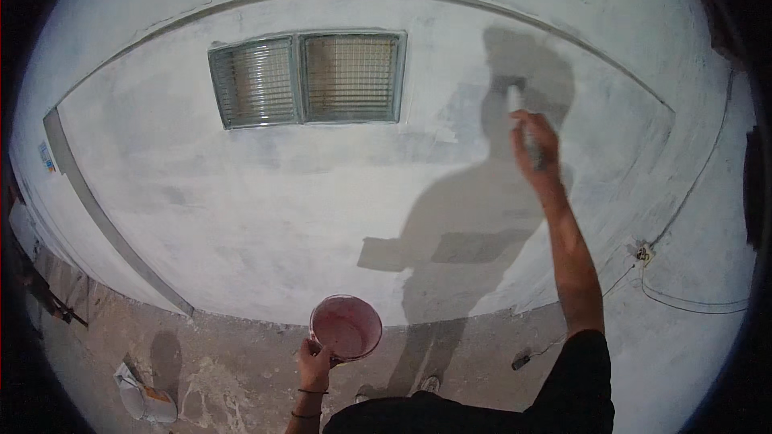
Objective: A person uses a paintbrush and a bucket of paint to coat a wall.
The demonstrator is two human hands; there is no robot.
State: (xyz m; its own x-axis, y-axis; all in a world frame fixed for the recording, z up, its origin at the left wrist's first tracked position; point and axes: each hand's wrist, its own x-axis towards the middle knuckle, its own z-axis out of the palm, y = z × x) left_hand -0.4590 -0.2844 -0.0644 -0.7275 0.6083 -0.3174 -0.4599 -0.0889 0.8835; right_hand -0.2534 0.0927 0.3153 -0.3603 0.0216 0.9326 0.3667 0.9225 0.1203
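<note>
Two hands (537, 143), rim-gripped bucket (347, 329), brush (514, 98), open wall (322, 193) between

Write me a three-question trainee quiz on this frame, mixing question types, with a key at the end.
1. Multiple choice. Which hand holds the reddish bucket?
A) right
B) left
C) both

2. True or false. The white-tipped tool in the right hand is to the right of the two ribbed glass panels.

3. Fill in the blank. The person's ____ falls across the white wall and onto the floor.

Key:
1. B, the left hand
2. True
3. shadow
</note>
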